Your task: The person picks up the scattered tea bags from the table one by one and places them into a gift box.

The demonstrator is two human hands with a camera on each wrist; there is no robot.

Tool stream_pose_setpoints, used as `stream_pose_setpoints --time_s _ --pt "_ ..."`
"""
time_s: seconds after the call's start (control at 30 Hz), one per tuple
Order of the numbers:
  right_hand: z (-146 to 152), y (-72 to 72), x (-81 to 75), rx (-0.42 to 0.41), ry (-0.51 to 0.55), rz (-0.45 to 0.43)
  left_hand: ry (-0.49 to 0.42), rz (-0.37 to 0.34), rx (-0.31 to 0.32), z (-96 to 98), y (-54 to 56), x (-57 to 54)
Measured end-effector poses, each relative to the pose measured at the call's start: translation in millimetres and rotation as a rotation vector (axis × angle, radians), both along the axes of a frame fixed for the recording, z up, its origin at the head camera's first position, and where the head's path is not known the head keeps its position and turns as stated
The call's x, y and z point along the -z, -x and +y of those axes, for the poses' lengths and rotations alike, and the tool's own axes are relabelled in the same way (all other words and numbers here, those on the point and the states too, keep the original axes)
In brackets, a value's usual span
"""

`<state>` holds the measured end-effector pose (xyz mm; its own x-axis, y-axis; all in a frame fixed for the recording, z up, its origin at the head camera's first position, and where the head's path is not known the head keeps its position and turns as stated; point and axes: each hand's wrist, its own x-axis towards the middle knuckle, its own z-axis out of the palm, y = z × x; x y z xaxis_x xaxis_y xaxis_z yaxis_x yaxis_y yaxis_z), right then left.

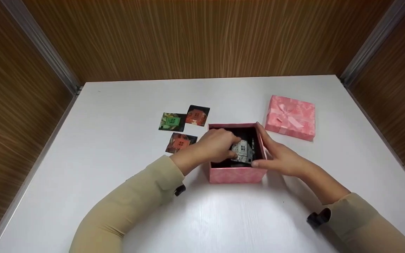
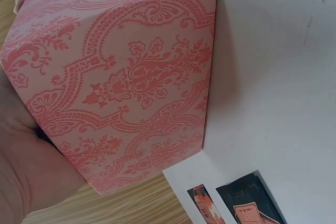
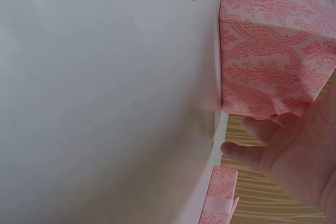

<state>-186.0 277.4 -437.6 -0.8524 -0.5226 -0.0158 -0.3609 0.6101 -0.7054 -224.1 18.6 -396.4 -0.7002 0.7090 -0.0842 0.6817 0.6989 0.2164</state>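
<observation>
An open pink patterned box (image 1: 236,175) with a dark inside stands on the white table. My left hand (image 1: 216,146) reaches in over its left rim and pinches a grey printed sachet (image 1: 242,151) between thumb and fingers. Deeper contents are mostly dark or hidden by that hand. My right hand (image 1: 283,158) rests against the box's right side, its thumb at the front right corner and index finger near the back right corner. In the right wrist view the other fingers (image 3: 247,153) extend loosely beside the box. The left wrist view shows the box's outer wall (image 2: 142,77).
Left of the box lie a green and black sachet (image 1: 172,121), a red and black sachet (image 1: 197,115) and another red one (image 1: 180,142), partly behind the left forearm. A pink lid with a ribbon bow (image 1: 291,117) lies to the back right. Wood-grain panels (image 1: 202,38) surround the table.
</observation>
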Motion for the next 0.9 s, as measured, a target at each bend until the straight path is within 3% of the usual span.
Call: stream_pose_setpoints --time_s 0.23,0.9 --pt "-0.5 0.2 0.0 0.001 -0.006 0.008 0.018 0.003 -0.043 2.8 3.6 2.0" --pt "0.3 -0.2 1.2 -0.003 0.007 0.008 0.102 0.014 -0.061 7.5 2.7 2.5"
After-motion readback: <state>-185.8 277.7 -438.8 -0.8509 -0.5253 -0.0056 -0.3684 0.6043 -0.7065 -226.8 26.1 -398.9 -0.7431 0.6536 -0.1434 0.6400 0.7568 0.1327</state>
